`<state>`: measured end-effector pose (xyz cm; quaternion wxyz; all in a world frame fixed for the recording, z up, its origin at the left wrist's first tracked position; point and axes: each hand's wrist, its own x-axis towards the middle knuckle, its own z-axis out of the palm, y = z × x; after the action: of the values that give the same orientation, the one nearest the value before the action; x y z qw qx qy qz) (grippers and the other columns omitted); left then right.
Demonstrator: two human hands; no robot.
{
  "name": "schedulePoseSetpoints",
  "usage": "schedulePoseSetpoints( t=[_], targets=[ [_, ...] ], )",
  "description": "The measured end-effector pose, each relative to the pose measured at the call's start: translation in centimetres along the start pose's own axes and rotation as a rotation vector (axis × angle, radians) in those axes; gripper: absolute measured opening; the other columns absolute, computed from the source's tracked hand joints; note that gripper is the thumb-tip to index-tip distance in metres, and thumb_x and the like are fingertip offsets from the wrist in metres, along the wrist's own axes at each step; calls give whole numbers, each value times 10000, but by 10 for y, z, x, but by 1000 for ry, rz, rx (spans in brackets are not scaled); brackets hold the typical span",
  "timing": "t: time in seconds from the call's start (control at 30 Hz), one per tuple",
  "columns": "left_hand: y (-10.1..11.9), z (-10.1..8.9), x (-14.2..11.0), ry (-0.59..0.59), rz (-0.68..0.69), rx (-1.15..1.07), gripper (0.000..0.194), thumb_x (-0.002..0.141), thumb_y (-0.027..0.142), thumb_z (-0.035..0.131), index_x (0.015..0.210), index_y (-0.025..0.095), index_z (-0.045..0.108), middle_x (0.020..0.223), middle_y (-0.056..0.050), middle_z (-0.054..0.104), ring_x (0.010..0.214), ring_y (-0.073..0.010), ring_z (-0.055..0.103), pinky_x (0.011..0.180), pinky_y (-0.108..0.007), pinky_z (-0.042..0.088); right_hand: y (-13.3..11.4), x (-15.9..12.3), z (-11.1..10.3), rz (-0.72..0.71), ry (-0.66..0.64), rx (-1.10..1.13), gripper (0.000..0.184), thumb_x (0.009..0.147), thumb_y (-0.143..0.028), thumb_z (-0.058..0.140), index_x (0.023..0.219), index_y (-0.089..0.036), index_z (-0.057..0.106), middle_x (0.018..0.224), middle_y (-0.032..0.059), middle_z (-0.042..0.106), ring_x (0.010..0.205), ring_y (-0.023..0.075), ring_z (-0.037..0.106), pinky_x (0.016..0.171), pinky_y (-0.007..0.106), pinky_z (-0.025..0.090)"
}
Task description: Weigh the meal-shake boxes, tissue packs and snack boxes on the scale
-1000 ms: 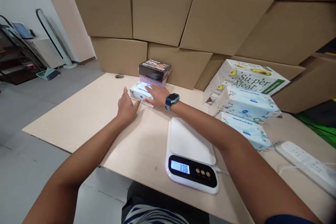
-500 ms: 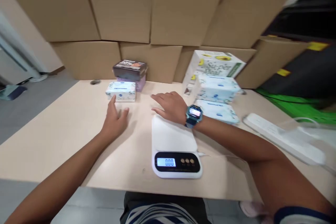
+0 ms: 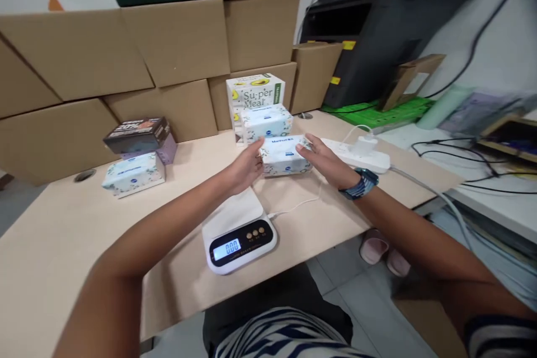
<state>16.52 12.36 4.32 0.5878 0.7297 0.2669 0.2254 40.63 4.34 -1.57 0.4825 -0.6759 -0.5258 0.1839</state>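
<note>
Between my two hands is a pack of tissues [image 3: 282, 152], white with a pale blue leaf print, at the right of the table. My left hand [image 3: 247, 166] grips its left end, thumb on the near top edge. My right hand [image 3: 326, 161] holds the right end, its thumb lying on top. Just behind it stands another tissue pack [image 3: 268, 121], in front of a white "Super Meal" box [image 3: 257, 89]. Under my left forearm lies a white digital scale [image 3: 241, 240] reading 0.00, its plate bare and partly covered from view.
At the left stand a third tissue pack [image 3: 134, 173] and a dark box [image 3: 138, 133] on a purple one. Stacked cardboard boxes [image 3: 176, 45] line the back. A white power strip [image 3: 369, 158] lies at right; a thin cable runs from the scale.
My view has turned to the right. Both hands have moved from the left and middle of the table to the front tissue pack at right and taken hold of it.
</note>
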Motion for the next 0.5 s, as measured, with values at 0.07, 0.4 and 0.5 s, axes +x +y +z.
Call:
schedulePoseSetpoints(
  t=[0.07,0.4,0.5],
  targets=[
    [20,-8,-34,-8,-44,-86,958,956,856,400,1521,107,595,1609,-248,631,1594,-396,559,1367,-583,460,-18,-25,-14,9,-37,114,975,945,-845,512,1702,-246,374,1644,180,595,1465,311,663,1179,555,602],
    [-40,-54,-192,503,-358,-200,892,966,873,500,1589,235,472,1579,-196,633,1309,-374,728,974,-523,684,-49,-18,47,-134,-373,37,967,916,-1000,402,1456,-268,731,1196,137,805,867,246,760,786,443,669],
    [-81,-64,-186,652,-237,11,982,949,935,448,1641,240,400,1570,-188,607,1158,-301,733,966,-482,646,-34,-17,66,-59,-357,54,1073,868,-1050,380,1424,-209,748,1073,135,794,756,205,715,640,355,622]
  ],
)
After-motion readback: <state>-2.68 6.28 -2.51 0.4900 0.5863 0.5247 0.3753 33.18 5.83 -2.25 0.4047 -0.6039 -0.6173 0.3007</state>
